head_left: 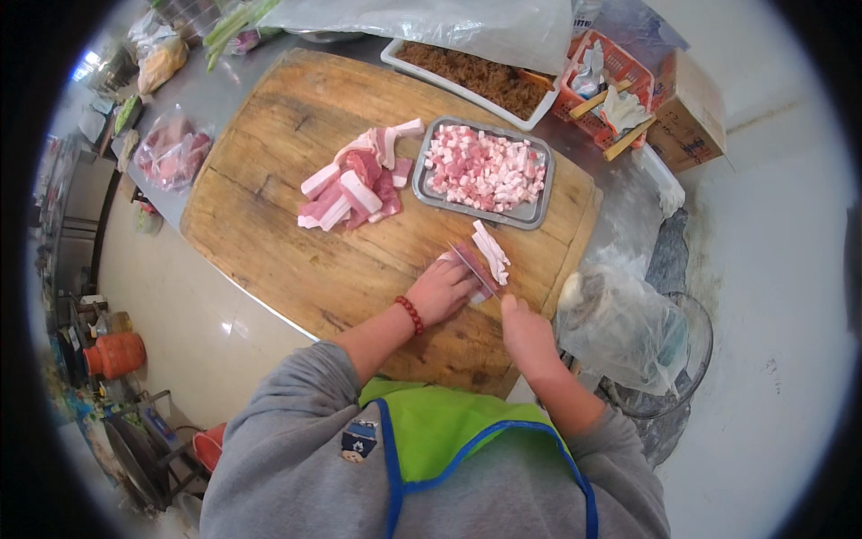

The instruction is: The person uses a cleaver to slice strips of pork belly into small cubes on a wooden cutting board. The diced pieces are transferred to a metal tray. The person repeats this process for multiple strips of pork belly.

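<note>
My left hand (446,288), with a red bead bracelet (410,314) at its wrist, presses a piece of raw pork (482,294) onto the wooden cutting board (269,222). The handle of a knife is in my right hand (531,335), and its blade (475,271) lies across the meat close to my left fingertips. A pale strip of pork fat (491,252) rests just beyond the blade. Farther up the board, a grey tray (420,176) holds many small pork cubes (481,168). Left of it is a heap of pork strips (357,185).
A white tub of brown shredded food (471,75) stands behind the board, partly under plastic sheeting (431,19). A red basket (564,101) and a cardboard box (690,111) are at the back right. Bagged meat (174,149) lies left; a plastic-lined bin (626,330) stands right.
</note>
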The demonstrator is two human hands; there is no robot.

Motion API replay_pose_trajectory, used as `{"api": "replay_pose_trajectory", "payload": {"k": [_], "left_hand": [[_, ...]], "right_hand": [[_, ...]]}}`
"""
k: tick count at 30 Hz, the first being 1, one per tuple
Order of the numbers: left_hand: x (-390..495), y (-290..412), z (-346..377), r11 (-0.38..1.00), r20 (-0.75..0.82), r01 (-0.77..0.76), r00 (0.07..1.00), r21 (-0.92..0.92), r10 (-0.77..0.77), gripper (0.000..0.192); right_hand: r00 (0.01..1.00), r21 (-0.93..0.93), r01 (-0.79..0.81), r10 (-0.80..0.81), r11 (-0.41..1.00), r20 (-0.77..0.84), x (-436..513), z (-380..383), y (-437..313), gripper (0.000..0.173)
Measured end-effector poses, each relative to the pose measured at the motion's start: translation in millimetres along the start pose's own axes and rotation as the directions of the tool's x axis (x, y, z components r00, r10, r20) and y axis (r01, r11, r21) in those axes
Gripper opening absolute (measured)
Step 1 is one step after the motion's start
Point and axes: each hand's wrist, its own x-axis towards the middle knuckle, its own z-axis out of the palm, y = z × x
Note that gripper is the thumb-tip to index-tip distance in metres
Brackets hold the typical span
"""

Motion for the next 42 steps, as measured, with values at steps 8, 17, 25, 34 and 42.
{"api": "replay_pose_trajectory", "payload": {"k": [8,17,25,34,42], "left_hand": [[-6,-4,4,0.998,0.012,-0.057,0.998,0.005,0.056,0.043],[-3,13,6,0.999,0.055,-0.011,0.998,-0.049,0.014,0.045],[-8,12,-4,0.994,-0.056,-0.083,0.995,-0.070,0.080,0.037],[-11,-1,1,0.999,-0.068,-0.040,0.997,-0.027,0.038,0.031],[-9,2,0,0.998,-0.067,-0.020,0.998,-0.061,0.016,0.034]], "right_hand": [[0.995,0.111,0.067,-0.058,0.992,-0.082,24,10,14,0.014],[0.999,0.132,0.039,-0.038,0.990,-0.009,29,9,5,0.012],[1.000,0.112,-0.007,0.005,0.994,0.023,-11,3,29,0.009],[0.999,0.057,0.017,-0.020,0.998,0.041,-13,3,15,0.010],[1.000,0.145,0.017,-0.020,0.989,0.018,29,12,-5,0.013]]}}
